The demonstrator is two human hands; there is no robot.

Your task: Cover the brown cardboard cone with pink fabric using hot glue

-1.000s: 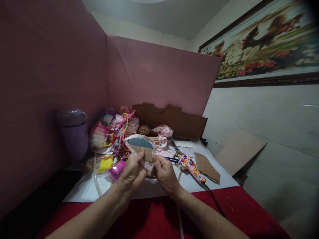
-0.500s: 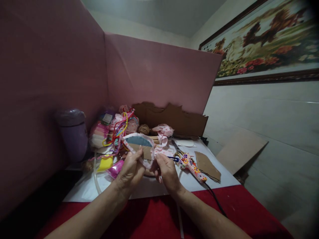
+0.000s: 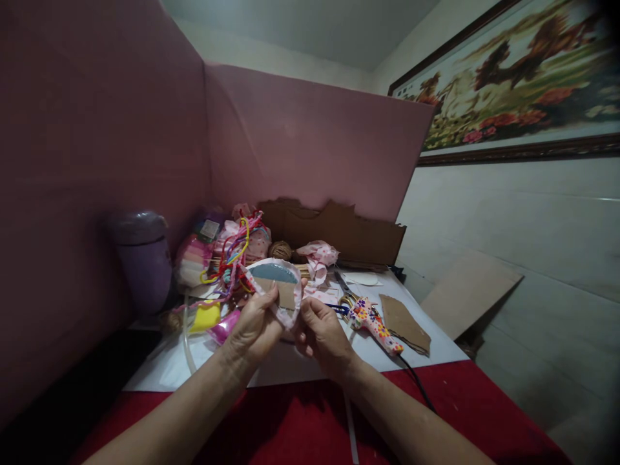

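Note:
Between my hands is a rounded cardboard piece (image 3: 289, 297) with a blue-grey upper area and a pale, pink-dotted fabric strip (image 3: 289, 320) along its rim. My left hand (image 3: 256, 320) grips it from the lower left, thumb laid on the cardboard face. At its right edge my right hand (image 3: 322, 329) has its fingertips pinched together on the fabric strip. A flower-patterned glue gun (image 3: 374, 325) lies right of my right hand, its black cord running toward me. Scissors (image 3: 343, 284) rest behind it.
A pile of colourful pipe cleaners (image 3: 237, 248), a twine ball (image 3: 279, 250) and crumpled pink dotted fabric (image 3: 320, 255) line the back. Yellow clay-like material (image 3: 205, 316) lies left. Cardboard scraps (image 3: 404, 323) sit right. A purple lidded bin (image 3: 144, 265) stands at the far left.
The rounded piece has turned slightly in my hands, showing its blue-grey area glossier. My right fingers have shifted a little along its right edge.

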